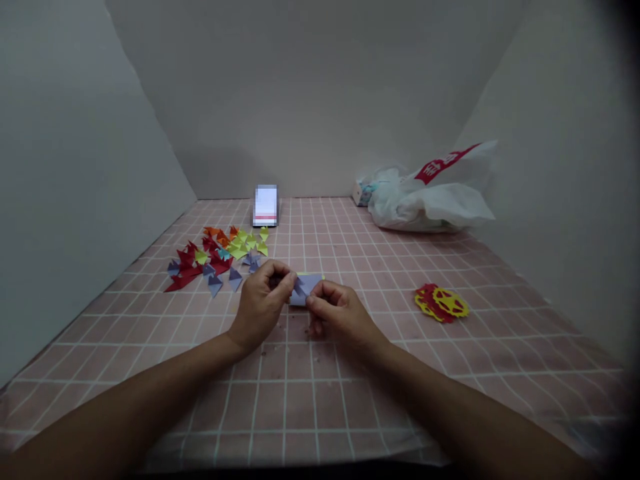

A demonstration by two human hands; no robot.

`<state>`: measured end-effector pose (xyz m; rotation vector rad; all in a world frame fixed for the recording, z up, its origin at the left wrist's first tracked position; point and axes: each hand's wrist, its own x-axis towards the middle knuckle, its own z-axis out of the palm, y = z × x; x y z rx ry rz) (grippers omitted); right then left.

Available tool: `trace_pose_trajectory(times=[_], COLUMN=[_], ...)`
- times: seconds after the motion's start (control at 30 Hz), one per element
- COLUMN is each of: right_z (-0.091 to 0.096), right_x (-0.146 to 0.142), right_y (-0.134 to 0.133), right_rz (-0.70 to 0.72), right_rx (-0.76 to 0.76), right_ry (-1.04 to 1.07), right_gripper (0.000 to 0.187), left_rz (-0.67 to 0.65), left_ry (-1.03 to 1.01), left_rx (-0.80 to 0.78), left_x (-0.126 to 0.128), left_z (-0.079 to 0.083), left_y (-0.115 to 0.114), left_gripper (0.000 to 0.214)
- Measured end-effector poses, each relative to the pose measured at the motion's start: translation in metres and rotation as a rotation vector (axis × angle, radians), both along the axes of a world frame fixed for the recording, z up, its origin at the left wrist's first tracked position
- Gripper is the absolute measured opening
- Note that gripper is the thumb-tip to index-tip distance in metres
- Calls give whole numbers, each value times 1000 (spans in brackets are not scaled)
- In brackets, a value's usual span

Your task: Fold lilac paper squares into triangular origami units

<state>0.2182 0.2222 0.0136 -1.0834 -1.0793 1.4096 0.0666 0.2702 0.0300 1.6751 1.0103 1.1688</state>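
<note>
Near the middle of the table, my left hand (265, 297) and my right hand (343, 310) face each other with thumbs and fingers pinched. Between their fingertips is a small folded piece of purple paper (302, 288). Its exact shape is partly covered by the fingers. Just behind and below it lies a purple paper sheet (314, 281) with a yellowish edge showing at the back. To the left of my left hand sit several folded purple paper pieces (235, 279), apart from the hand.
Red, orange and yellow-green folded papers (239, 249) spread at the left. A phone (265, 205) stands upright behind them. On the right lie yellow and red cut-out discs (443, 303). A white plastic bag (430, 203) and a small box (362, 193) rest near the back wall.
</note>
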Motion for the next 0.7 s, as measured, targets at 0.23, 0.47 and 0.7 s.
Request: trace_pose_trajectory(times=[0.23, 0.47, 0.7], right_z=[2, 3, 5], right_x=[-1, 1, 4], right_y=[-1, 0, -1], right_rz=[-77, -90, -55], right_rx=[58, 106, 141], right_ry=[-91, -207, -236], right_gripper=[18, 18, 18], left_rz=[-47, 5, 13], left_ry=[-12, 89, 181], left_rx=[-48, 149, 403], left_x=[2, -1, 0], left_z=[-2, -4, -3], left_y=[3, 2, 0], left_gripper=[12, 10, 10])
